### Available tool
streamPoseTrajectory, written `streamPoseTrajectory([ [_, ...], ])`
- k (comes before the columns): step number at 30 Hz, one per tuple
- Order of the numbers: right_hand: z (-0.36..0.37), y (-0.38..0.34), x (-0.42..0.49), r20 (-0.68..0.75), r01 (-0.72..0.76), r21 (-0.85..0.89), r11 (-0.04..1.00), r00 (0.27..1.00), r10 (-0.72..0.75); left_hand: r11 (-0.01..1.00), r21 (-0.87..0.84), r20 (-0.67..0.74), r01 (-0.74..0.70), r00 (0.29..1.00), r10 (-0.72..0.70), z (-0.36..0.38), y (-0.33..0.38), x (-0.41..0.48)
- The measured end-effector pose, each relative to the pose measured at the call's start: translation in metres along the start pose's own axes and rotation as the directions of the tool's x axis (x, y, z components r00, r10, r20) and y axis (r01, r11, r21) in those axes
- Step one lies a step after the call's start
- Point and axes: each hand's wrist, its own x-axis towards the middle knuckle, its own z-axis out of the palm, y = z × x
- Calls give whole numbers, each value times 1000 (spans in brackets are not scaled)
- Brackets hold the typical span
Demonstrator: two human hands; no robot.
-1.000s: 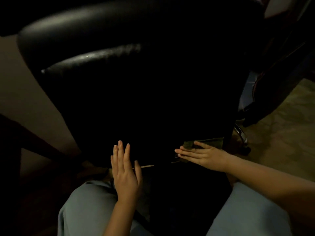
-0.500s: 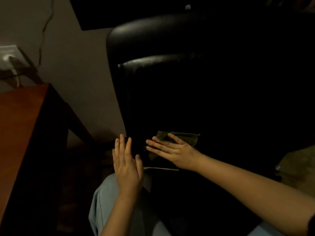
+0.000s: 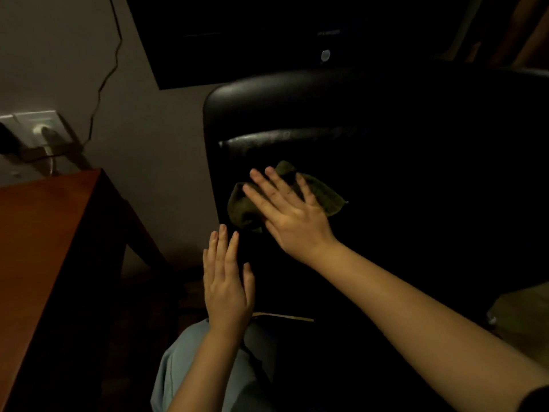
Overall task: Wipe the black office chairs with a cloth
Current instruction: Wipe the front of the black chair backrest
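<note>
A black leather office chair (image 3: 386, 120) fills the middle and right of the head view, its back facing me. A dark green cloth (image 3: 325, 194) lies flat against the left part of the chair back. My right hand (image 3: 289, 212) presses on the cloth with fingers spread, covering most of it. My left hand (image 3: 227, 286) rests flat against the chair's left edge, lower down, fingers extended and holding nothing. The room is dim and much of the chair is lost in shadow.
A reddish wooden table (image 3: 44, 233) stands at the left. A wall socket with a plug (image 3: 40, 132) and a cable (image 3: 104, 72) are on the wall behind it. A dark panel (image 3: 237, 34) hangs above the chair. My knees in light trousers (image 3: 184, 370) are below.
My right hand has slid the cloth upward along the chair back, from the lower part to the left middle. The view has swung left. My left hand stayed flat on the chair edge.
</note>
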Motion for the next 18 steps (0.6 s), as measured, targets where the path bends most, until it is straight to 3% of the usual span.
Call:
streamPoseTrajectory([
  [8,-42,110,-22,-41,-323,-2,946,946,322,991,-48,-14,-124,992,124,24,48,41],
  [18,-87,221,-112,-71,-655,112,747,745,664,960,-114,-85,-254,966,246,54,116,82],
])
